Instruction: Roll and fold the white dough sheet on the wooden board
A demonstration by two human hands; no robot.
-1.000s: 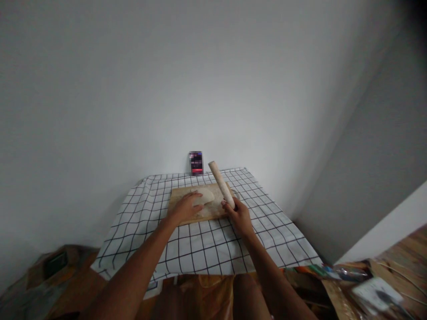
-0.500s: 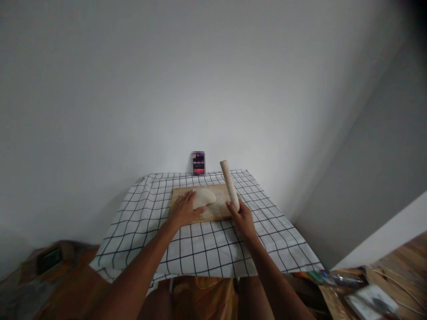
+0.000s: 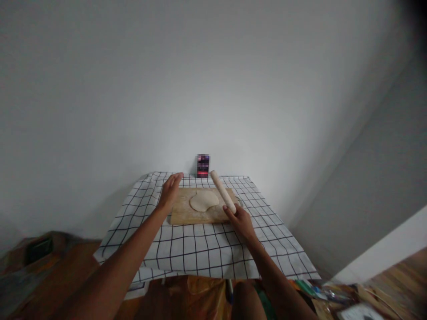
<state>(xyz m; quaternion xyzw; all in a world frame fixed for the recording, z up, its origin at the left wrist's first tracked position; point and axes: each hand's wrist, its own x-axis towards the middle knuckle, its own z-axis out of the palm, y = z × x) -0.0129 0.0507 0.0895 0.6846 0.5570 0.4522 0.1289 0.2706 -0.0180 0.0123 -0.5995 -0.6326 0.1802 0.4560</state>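
A flattened, uneven piece of pale dough [image 3: 204, 201] lies on a floured wooden board [image 3: 187, 218]. My right hand [image 3: 240, 221] is closed around the near end of a wooden rolling pin [image 3: 223, 191]. The pin slants up and to the left, its far end raised over the back of the board. At the board's left edge is my left hand [image 3: 171, 191], apart from the dough. Its fingers stretch forward and hold nothing.
A white cloth with black checks [image 3: 200, 251] covers the table. Against the wall behind it leans a blurred-out phone-like screen [image 3: 203, 166]. A box [image 3: 40, 249] stands on the floor at left; assorted items [image 3: 320, 291] lie at lower right.
My left hand has come off the dough and moved up and left, uncovering it. The rolling pin in my right hand has tilted further left.
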